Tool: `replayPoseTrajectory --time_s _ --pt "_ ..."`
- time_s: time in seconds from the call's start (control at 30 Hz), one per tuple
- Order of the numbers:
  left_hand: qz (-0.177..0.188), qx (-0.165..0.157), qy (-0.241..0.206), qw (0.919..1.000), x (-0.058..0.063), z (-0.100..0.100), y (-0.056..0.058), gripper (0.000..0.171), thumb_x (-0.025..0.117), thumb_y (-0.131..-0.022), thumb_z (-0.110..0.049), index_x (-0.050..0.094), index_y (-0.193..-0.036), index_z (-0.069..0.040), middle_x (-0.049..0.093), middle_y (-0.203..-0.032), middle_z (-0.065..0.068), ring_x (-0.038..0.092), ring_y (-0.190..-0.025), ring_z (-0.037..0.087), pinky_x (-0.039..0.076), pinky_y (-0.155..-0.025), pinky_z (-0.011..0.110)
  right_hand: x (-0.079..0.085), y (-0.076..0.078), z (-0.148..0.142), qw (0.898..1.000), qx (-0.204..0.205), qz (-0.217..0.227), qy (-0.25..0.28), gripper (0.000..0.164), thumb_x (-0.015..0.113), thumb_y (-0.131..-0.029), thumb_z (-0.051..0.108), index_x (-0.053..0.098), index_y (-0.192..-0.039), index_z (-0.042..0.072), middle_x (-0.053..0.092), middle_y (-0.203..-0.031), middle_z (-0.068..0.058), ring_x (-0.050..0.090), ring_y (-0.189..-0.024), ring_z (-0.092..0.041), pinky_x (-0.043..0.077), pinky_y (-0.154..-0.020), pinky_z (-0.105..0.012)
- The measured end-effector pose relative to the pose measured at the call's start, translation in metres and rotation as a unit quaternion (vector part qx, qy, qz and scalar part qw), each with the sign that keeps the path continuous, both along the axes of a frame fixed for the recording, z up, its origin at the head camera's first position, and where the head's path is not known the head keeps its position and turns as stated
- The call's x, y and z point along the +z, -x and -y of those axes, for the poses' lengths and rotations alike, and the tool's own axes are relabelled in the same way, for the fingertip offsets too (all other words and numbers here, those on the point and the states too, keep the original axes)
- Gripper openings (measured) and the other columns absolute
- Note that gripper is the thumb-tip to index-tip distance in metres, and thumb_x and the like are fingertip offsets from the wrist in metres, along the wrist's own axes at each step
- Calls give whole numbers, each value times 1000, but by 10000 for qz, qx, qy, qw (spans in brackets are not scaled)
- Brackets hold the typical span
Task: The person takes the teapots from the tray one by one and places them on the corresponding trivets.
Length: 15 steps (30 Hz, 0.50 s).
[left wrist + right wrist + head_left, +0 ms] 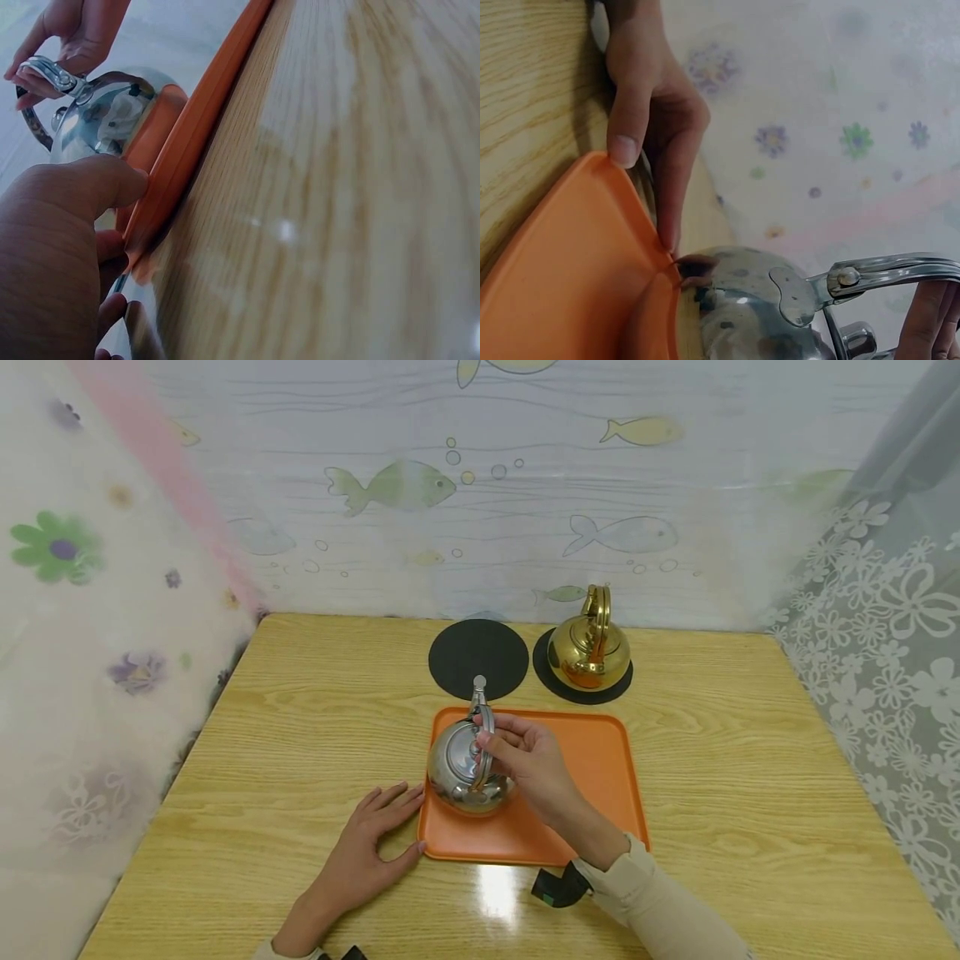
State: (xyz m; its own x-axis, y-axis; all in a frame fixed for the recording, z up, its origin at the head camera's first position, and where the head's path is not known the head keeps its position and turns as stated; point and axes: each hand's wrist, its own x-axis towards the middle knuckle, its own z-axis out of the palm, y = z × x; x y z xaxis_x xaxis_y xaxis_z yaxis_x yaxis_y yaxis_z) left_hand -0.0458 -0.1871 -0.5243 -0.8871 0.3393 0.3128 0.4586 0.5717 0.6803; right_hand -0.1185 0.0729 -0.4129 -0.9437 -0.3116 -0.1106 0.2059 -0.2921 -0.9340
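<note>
A shiny silver kettle [450, 777] is over the left part of an orange tray [592, 760]; whether its base touches the tray I cannot tell. My right hand [534, 768] grips the kettle's raised handle between thumb and fingers. At the tray's left edge, my left hand [369, 852] touches the rim with fingers spread and extended. The left wrist view shows its thumb against the orange rim [180, 165], with the silver kettle [105, 112] beyond.
Behind the tray lies a round black mat [478, 658] with nothing on it. A gold kettle [581, 652] stands on a second black mat [555, 681] to its right. Patterned curtains [390, 552] hang along the back and sides of the wooden table [750, 777].
</note>
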Motion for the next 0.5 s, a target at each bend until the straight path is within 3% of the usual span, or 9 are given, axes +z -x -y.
replayPoseTrajectory --time_s 0.5 --pt "-29 -5 21 10000 2 0 0 60 82 -86 -23 63 -142 -15 61 -144 0 49 -139 33 23 -119 50 0 0 4 9999 5 -63 -85 39 60 -99 0 52 -133 -18 72 -97 -2 68 -87 -9 60 -76 -23"
